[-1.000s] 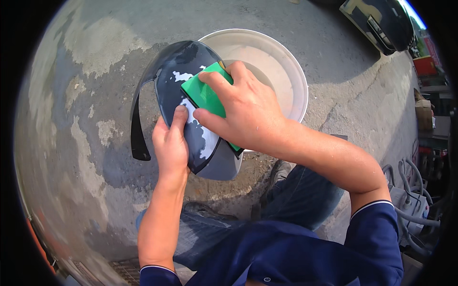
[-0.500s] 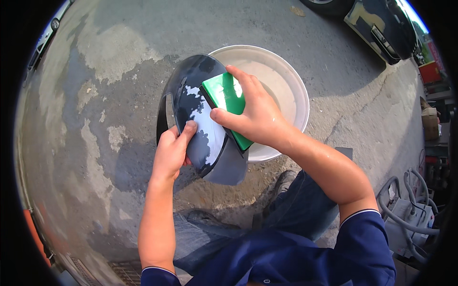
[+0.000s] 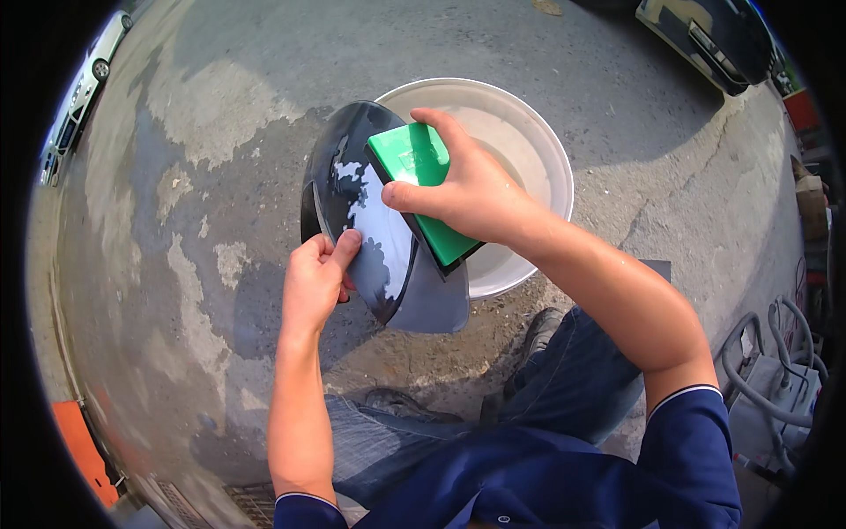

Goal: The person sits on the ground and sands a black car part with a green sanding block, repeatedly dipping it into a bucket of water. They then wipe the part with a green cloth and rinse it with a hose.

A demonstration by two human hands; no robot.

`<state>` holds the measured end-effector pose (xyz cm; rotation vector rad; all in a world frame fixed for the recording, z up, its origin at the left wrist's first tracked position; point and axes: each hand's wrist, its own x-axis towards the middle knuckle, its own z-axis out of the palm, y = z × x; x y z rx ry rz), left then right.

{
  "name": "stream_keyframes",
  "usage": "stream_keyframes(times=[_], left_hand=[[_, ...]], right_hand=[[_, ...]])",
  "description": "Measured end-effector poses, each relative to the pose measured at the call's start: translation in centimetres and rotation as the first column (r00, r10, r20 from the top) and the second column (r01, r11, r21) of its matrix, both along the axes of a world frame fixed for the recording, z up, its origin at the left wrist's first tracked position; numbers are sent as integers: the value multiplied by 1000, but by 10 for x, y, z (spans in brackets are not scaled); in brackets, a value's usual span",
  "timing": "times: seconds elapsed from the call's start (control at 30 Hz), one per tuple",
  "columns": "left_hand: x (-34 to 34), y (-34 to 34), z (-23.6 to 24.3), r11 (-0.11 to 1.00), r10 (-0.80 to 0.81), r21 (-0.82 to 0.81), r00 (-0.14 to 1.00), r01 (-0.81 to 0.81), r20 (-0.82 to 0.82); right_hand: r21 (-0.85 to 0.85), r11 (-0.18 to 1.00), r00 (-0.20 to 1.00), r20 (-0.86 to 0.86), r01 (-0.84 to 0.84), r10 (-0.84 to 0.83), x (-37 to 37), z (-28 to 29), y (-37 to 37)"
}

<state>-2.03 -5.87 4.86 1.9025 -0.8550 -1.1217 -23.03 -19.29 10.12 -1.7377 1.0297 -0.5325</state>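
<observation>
My left hand (image 3: pixel 315 284) grips the lower left edge of a dark, glossy curved car part (image 3: pixel 361 189), patchy with grey sanded areas, holding it tilted over the ground. My right hand (image 3: pixel 467 189) presses a green sanding block (image 3: pixel 416 163) flat against the part's right side. The block's lower end sticks out below my palm. Behind the part stands a white bucket (image 3: pixel 538 159) with water in it.
Wet and dry patches cover the concrete ground (image 3: pixel 203 132). A dark car (image 3: pixel 714 40) is parked at the top right, a white car (image 3: pixel 92 66) at the far left. Hoses and a grey machine (image 3: pixel 775 388) sit at the right. An orange object (image 3: pixel 79 445) lies at the lower left.
The part has been turned more upright and to the right, over the bucket. My right hand slid the green block along its surface; my left hand shifted its grip lower.
</observation>
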Motion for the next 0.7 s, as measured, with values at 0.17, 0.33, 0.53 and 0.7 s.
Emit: stream_keyframes(times=[0.17, 0.33, 0.53, 0.7], left_hand=[[-10, 12, 40, 891, 194, -444, 963, -94, 185], [-54, 49, 108, 544, -830, -751, 372, 374, -416], [-82, 75, 103, 560, -829, -817, 96, 138, -551], [-98, 92, 108, 308, -947, -895, 15, 321, -321]], right_hand=[[2, 1000, 1000, -12, 20, -20, 1, -4, -1], [-67, 998, 1000, -19, 9, -10, 7, -3, 4], [-51, 998, 999, -39, 36, -38, 4, 1, 7], [-61, 998, 998, -51, 26, -29, -3, 2, 5]])
